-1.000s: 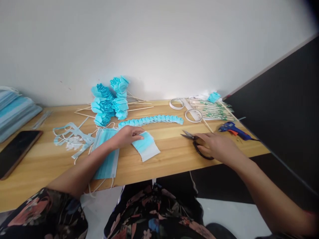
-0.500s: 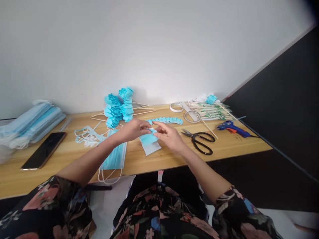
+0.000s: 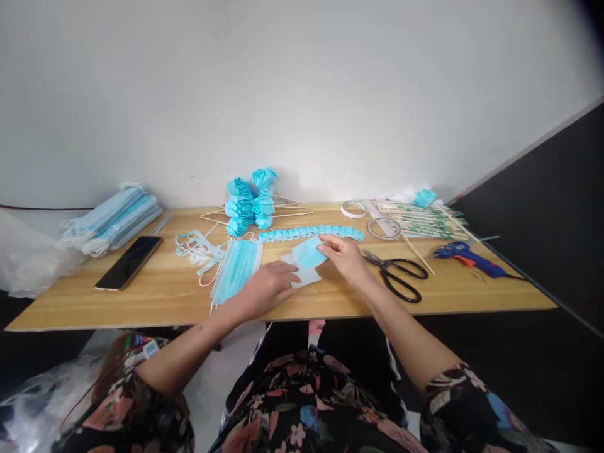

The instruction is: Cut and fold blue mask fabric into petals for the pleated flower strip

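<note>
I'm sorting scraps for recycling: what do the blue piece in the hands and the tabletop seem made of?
The blue piece, pinched by the right hand, looks like thin nonwoven mask fabric: matte, limp, white underside. The tabletop looks like wood or wood-look laminate: pale grain lines, smooth low sheen.

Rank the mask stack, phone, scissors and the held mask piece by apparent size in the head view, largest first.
1. Mask stack.
2. Phone and scissors: similar length, too close to rank.
3. Mask piece, shortest, though the right hand covers one end.
</note>
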`<act>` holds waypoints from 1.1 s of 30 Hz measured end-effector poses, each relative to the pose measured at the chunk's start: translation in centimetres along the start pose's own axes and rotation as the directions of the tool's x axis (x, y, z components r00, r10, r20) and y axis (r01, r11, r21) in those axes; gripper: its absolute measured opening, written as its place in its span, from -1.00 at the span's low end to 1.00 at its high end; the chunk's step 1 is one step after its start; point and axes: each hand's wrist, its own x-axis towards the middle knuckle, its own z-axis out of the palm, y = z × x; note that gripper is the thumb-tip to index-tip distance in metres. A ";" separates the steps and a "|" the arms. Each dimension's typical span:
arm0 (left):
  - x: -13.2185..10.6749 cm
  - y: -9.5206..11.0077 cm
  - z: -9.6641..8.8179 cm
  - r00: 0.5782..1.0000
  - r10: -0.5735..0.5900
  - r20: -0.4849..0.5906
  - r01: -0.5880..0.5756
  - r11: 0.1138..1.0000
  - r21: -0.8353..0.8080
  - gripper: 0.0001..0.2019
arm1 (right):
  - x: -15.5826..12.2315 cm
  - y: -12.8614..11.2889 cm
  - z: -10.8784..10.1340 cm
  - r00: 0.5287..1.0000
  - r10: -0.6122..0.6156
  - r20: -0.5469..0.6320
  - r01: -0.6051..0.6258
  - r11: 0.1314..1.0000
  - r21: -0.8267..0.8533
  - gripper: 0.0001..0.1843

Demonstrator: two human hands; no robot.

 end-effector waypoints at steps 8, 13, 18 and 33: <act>-3.3 1.7 4.5 0.997 -0.047 -0.054 0.050 0.997 0.055 -0.65 | 0.0 2.2 1.9 0.998 -0.044 0.046 0.052 0.980 -0.192 -0.69; -3.0 2.2 4.4 0.996 -0.059 -0.064 0.065 0.992 0.105 -0.60 | -0.6 1.8 2.0 0.988 -0.120 0.099 0.146 0.930 -0.338 -0.77; -2.7 2.7 3.9 0.998 -0.061 -0.033 0.065 0.990 0.124 -0.62 | -1.0 1.4 2.1 0.977 -0.159 0.144 0.207 0.873 -0.441 -0.74; -3.3 2.3 4.6 0.994 -0.070 -0.081 0.079 0.990 0.118 -0.63 | -1.3 1.2 1.9 0.977 -0.206 0.056 0.203 0.817 -0.540 -0.74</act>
